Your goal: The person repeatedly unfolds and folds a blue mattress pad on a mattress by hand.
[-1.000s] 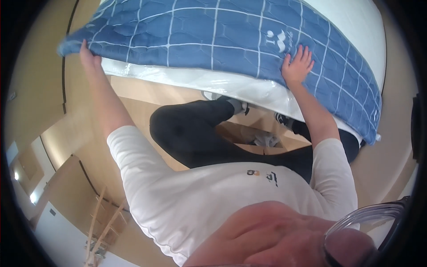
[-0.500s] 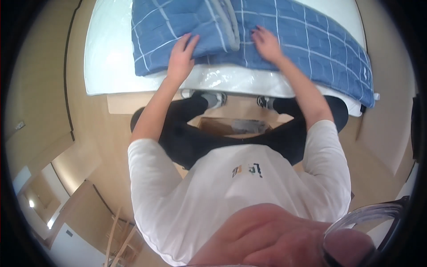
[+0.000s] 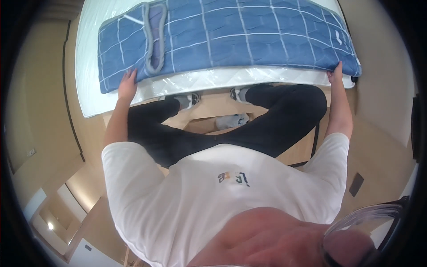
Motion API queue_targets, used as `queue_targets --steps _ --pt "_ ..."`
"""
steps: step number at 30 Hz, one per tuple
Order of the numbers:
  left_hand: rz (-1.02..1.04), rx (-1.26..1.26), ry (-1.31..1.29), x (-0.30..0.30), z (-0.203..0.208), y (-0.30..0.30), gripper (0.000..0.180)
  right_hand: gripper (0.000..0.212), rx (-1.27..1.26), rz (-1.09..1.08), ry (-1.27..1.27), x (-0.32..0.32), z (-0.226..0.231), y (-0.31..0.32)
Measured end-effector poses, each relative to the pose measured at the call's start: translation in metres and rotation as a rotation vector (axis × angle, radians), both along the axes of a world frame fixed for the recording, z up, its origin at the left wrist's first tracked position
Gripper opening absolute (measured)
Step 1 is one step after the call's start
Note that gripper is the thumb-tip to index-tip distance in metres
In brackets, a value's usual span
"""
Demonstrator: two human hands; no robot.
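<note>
A blue quilted mattress pad (image 3: 222,38) with white grid lines lies folded in a long strip across a white mattress (image 3: 187,82). On its left part, a fold with grey edging (image 3: 155,69) stands out as a narrow loop. My left hand (image 3: 128,84) rests at the near edge just left of that loop, its fingers stretched onto the cloth. Far to the right, near the pad's corner, my right hand (image 3: 336,74) has its fingers and thumb around the near edge. What lies under the right fingertips is hidden.
The mattress has a shiny plastic cover and sits on a pale wooden base. My black-trousered legs (image 3: 284,107) are spread against its near side. Between them is an opening with a grey bundle (image 3: 231,121) inside. Wooden walls stand left and right.
My hands have moved far apart, left hand leftward and right hand to the right corner. The pad's upper layer, formerly bunched at left, now lies flatter, with the grey-edged loop farther left.
</note>
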State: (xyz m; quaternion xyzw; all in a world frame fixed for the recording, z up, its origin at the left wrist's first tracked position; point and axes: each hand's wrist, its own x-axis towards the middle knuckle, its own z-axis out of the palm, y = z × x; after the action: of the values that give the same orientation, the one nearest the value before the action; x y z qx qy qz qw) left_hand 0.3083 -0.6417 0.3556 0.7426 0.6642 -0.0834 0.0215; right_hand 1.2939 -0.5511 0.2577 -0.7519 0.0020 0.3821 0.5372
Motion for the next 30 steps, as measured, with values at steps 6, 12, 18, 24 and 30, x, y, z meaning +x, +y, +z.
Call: queue_targets --steps 6,12,18,24,30 --pt "0.127 -0.112 0.078 0.050 0.010 -0.002 0.103 0.072 0.293 -0.108 0.294 0.101 0.048 -0.006" --pt "0.065 0.022 -0.030 0.083 -0.004 -0.001 0.109 0.046 0.431 0.410 -0.688 -0.038 0.124 0.066" --pt "-0.012 0.036 -0.110 0.085 -0.018 0.017 0.110 0.088 0.524 0.771 -1.257 -0.277 0.166 0.032" --pt "-0.001 0.018 -0.047 0.087 -0.042 0.013 0.112 0.100 0.679 1.356 -1.329 -0.502 0.124 -0.018" --pt "-0.077 0.120 -0.142 0.073 -0.040 0.013 0.108 0.094 0.432 1.682 -1.578 -0.563 0.051 -0.059"
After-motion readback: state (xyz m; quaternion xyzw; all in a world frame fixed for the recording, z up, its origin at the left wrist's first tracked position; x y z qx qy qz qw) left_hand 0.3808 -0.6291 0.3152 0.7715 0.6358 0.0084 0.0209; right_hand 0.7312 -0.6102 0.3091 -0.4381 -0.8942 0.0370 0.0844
